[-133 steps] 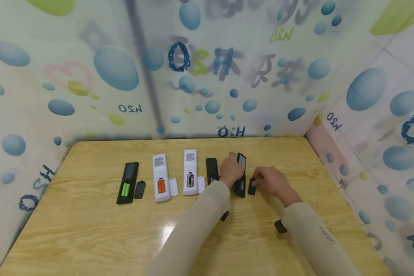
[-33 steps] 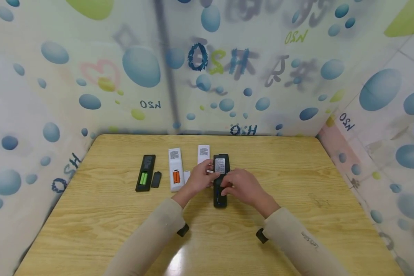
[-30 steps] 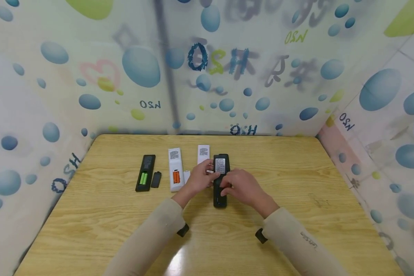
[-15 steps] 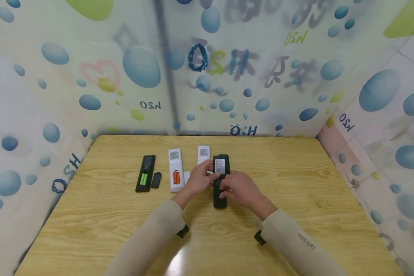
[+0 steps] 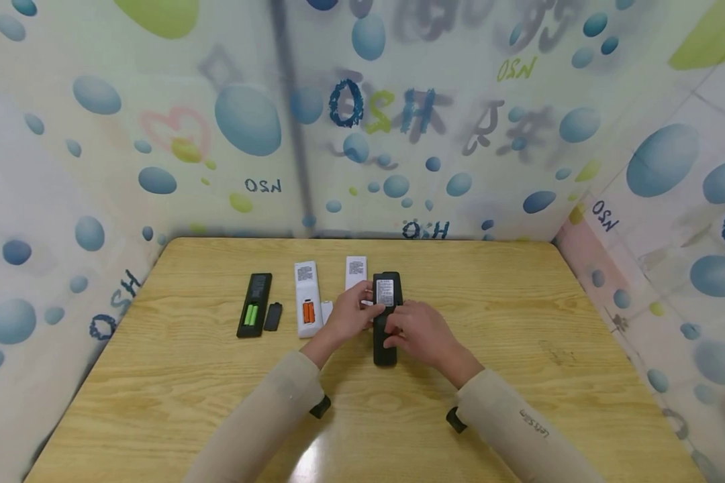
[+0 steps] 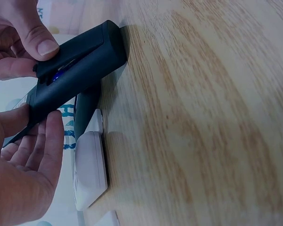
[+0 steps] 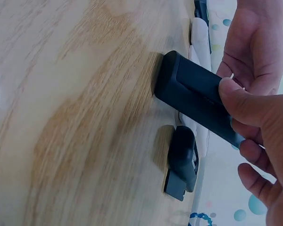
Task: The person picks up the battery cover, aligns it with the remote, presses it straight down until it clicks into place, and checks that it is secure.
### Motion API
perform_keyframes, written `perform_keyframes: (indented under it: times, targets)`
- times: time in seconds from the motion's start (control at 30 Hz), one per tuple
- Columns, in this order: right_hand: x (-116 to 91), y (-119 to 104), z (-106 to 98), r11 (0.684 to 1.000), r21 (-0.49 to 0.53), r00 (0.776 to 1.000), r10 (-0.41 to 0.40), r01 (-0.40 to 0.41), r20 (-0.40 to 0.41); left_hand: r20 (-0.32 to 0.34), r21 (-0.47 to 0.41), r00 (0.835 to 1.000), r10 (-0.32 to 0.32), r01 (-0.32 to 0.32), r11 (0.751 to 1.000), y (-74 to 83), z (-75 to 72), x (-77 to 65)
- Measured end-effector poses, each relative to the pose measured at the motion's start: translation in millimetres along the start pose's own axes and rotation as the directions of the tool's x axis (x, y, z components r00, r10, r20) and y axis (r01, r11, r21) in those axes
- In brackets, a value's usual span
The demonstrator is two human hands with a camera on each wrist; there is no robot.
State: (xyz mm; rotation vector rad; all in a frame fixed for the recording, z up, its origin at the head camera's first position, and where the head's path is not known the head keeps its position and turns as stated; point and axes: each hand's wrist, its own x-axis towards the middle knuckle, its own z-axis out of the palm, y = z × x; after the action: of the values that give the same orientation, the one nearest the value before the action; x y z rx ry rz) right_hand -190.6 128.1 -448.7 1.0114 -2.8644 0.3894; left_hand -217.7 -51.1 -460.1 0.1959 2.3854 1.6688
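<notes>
A black remote control [image 5: 385, 357], back side up with a white label, is held by my left hand [image 5: 352, 312], thumb on one edge and fingers beneath. My right hand [image 5: 425, 332] pinches its black battery cover [image 6: 78, 51] between thumb and fingers. The cover lies over the battery compartment, its far end against the remote and its near end tilted up. Through the gap a blue battery [image 6: 60, 74] shows in the left wrist view. In the right wrist view, the right thumb [image 7: 231, 89] rests on the cover.
To the left lie a black remote with green batteries [image 5: 251, 314], its loose cover [image 5: 273, 316], and a white remote with orange batteries [image 5: 309, 311]. Another white remote [image 5: 356, 268] is partly behind my hand. Another black remote [image 7: 181, 148] lies beside its cover [image 7: 174, 185].
The remote has come from the right to in front of me, and the right hand has brought the cover from the table onto it. During the last second the cover has slid over the blue batteries.
</notes>
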Motion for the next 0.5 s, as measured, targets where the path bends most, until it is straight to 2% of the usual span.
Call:
perform_keyframes:
  times: [0.3, 0.4, 0.5]
  targets:
    - [-1.8, -0.2, 5.7, 1.000, -0.002, 0.997, 0.000, 0.000, -0.078, -0.010, -0.007, 1.000, 0.011, -0.011, 1.000, -2.5, -0.2, -2.3]
    - [-2.5, -1.0, 4.0, 0.999, 0.007, 0.996, 0.035, -0.034, -0.078, -0.011, -0.002, 1.000, 0.011, -0.011, 1.000, -2.4, -0.6, -2.2]
    - [-3.0, -1.1, -0.2, 0.994, 0.023, 0.993, 0.105, -0.104, -0.059, -0.008, 0.004, 1.000, 0.012, -0.012, 1.000, -1.5, -0.9, -2.0]
